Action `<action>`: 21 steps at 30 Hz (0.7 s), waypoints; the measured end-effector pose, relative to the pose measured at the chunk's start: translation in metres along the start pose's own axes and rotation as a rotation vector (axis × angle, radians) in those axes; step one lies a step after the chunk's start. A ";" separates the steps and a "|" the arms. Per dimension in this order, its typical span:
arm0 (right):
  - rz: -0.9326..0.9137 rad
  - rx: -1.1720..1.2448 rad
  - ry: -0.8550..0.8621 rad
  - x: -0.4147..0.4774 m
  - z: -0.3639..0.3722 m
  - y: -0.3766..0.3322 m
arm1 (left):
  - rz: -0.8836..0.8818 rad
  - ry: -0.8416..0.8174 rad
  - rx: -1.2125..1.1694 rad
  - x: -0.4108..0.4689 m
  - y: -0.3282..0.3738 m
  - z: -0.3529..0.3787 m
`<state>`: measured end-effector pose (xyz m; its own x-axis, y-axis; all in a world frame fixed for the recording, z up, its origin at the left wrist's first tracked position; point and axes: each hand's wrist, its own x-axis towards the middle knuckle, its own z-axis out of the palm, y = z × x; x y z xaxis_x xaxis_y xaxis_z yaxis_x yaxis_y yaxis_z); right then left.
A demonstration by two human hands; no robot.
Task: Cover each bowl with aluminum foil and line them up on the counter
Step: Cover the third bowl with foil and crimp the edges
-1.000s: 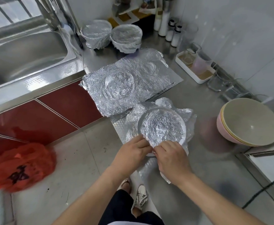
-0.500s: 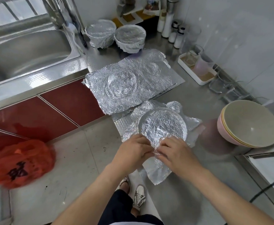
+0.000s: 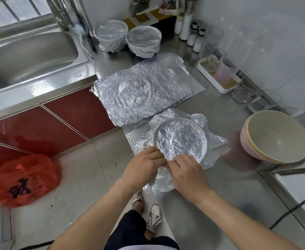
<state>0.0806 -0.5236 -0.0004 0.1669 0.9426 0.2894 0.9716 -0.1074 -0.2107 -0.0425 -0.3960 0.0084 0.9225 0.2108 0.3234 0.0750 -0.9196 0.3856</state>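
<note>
Crinkled shiny aluminum foil [image 3: 181,139] on a brushed steel bench [image 3: 229,177]; matt plastic bowls [image 3: 276,136]; glossy red cabinet doors [image 3: 76,112]

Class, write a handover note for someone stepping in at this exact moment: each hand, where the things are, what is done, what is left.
Hands: the left hand and right hand both pinch the foil at the near rim of the front bowl, close to the counter's front edge.
Done: two covered bowls stand side by side at the back, beside the sink.
Left: tuck this foil's loose edges down. Then cover the stacked bare bowls on the right; a flat foil sheet lies ready. Line them all up.
</note>
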 end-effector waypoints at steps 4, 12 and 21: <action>0.079 0.150 -0.030 0.005 -0.005 -0.003 | -0.085 -0.049 0.050 -0.007 -0.005 -0.008; 0.018 0.145 -0.106 -0.011 -0.023 0.024 | -0.099 -0.128 -0.050 -0.005 0.015 -0.007; -0.044 -0.004 -0.008 -0.012 -0.007 0.020 | -0.029 -0.033 0.001 -0.001 0.010 0.009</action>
<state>0.0990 -0.5394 -0.0014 0.1224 0.9488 0.2911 0.9788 -0.0667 -0.1938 -0.0394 -0.4084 0.0037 0.9318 0.2262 0.2839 0.1019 -0.9137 0.3934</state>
